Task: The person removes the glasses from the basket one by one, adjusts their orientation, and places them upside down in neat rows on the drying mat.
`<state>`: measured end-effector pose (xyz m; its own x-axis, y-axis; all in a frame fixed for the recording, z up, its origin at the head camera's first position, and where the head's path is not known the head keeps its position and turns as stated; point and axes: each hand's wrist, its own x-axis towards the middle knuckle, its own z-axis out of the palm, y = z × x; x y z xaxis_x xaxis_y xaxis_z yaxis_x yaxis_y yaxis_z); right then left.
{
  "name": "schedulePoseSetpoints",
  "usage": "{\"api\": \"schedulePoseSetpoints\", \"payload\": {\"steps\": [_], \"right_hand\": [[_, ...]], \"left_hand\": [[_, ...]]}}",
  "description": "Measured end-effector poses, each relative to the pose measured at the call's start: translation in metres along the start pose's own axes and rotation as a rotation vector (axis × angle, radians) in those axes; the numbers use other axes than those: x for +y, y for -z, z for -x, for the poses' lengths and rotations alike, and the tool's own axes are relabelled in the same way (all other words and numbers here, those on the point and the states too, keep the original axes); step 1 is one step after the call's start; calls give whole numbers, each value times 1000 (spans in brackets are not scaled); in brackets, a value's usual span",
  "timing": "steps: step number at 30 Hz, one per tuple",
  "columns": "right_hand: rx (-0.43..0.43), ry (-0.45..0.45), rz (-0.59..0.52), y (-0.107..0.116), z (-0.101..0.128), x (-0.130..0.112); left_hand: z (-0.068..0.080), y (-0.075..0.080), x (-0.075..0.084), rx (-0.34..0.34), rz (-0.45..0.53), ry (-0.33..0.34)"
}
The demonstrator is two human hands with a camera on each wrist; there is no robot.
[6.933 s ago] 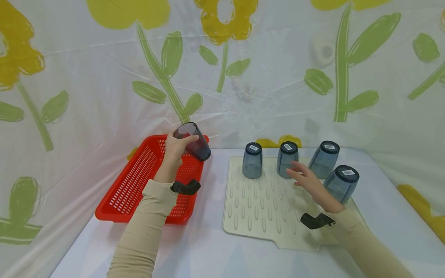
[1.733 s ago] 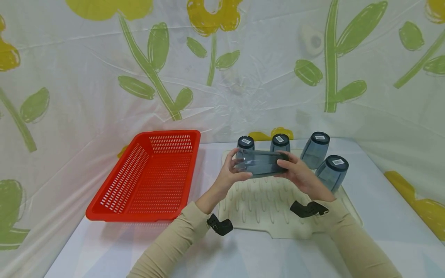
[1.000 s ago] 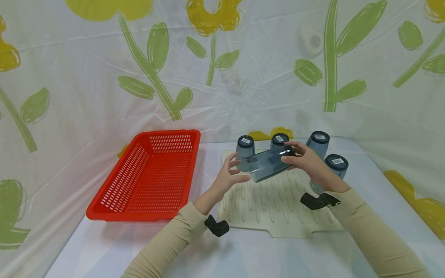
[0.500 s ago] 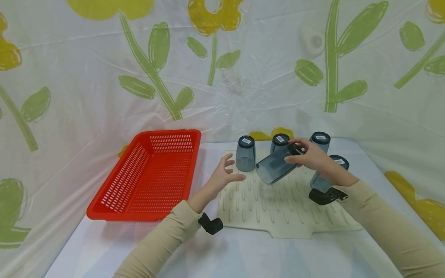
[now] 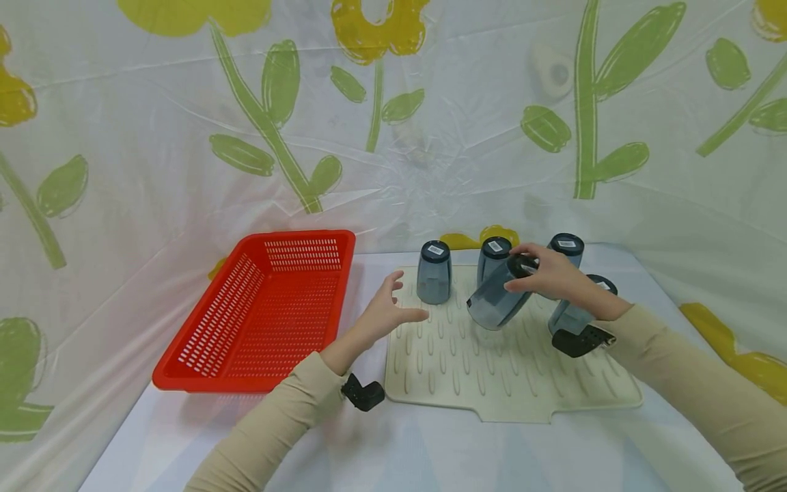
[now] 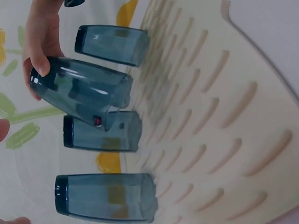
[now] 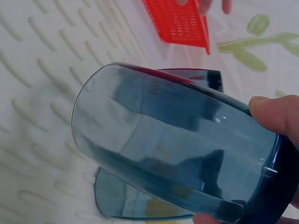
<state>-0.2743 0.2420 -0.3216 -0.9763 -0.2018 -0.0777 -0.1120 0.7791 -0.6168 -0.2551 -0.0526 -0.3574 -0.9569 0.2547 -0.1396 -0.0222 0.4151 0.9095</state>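
My right hand [image 5: 519, 270] grips a blue-grey tumbler [image 5: 492, 301] by its base end. It is tilted, mouth down and to the left, just above the cream ridged drying mat [image 5: 492, 372]. In the right wrist view the tumbler [image 7: 177, 149] fills the frame, with my thumb [image 7: 275, 116] on its side. In the left wrist view the same tumbler [image 6: 79, 91] hangs over the mat [image 6: 210, 116]. My left hand [image 5: 402, 298] hovers open over the mat's left edge and holds nothing. Several more tumblers stand upside down along the mat's back, among them one [image 5: 434, 272] nearest my left hand.
A red slotted basket [image 5: 264, 307] with nothing in it lies left of the mat on the white table. An inverted tumbler [image 5: 574, 316] at the mat's right side is partly hidden behind my right forearm. A flower-printed plastic sheet hangs close behind.
My left hand has let go of the tumbler and drawn back to the left. My right hand has swung it from lying level to mouth-down and lowered it toward the mat.
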Motion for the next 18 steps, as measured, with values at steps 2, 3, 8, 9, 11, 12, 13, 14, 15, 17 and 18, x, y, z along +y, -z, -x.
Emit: {"api": "schedulePoseSetpoints", "payload": {"steps": [2,3,8,9,11,12,13,14,15,17,18], "right_hand": [[-1,15,37,-1,-2,1],[0,29,60,-1,-3,1],[3,122,162,-6,-7,4],[1,138,176,-7,-7,4],[-3,161,197,-9,-7,4],[-4,170,210,-10,-8,4],[-6,182,223,-11,-8,4],[-9,191,235,-12,-8,5],[-14,198,248,-13,-8,5],[-25,203,270,-15,-9,5],[-31,204,281,-17,-9,6]], "left_hand": [[1,2,1,1,-50,-10],[1,2,1,1,-76,-13],[0,7,1,2,-223,-37],[0,7,1,5,-248,-41],[0,9,1,8,-286,-41],[0,10,1,11,-306,-37],[0,10,1,15,-326,-33],[0,11,0,19,-346,-28],[0,11,0,22,-366,-22],[1,12,0,33,-408,-16],[2,12,0,39,-427,-13]]}}
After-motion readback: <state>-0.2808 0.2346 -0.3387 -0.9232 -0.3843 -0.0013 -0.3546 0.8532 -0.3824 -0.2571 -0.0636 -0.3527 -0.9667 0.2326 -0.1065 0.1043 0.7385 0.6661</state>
